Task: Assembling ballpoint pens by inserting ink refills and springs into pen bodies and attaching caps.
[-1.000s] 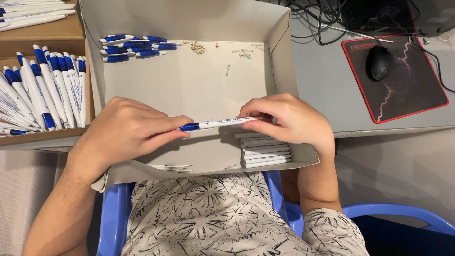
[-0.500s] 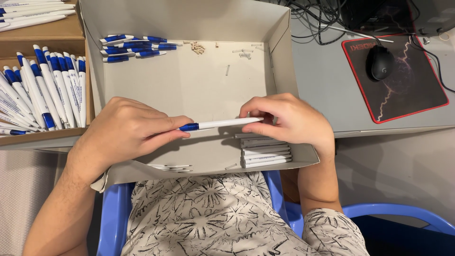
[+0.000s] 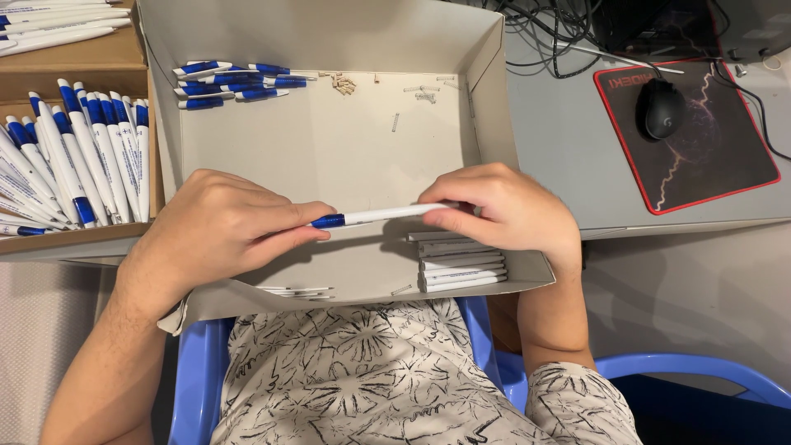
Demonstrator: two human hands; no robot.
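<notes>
Both hands' fingers (image 3: pixel 301 221) pinched shut on a blue-and-white pen (image 3: pixel 375 216), one at each end.

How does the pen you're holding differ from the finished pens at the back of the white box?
The held pen is up off the box floor, pinched at each end by the left hand and right hand; the finished pens lie loose in the white box, untouched. It is single; they form a small pile. All are white and blue.

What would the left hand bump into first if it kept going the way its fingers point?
Probably the right hand, which grips the other end of the pen that the left hand holds.
</notes>
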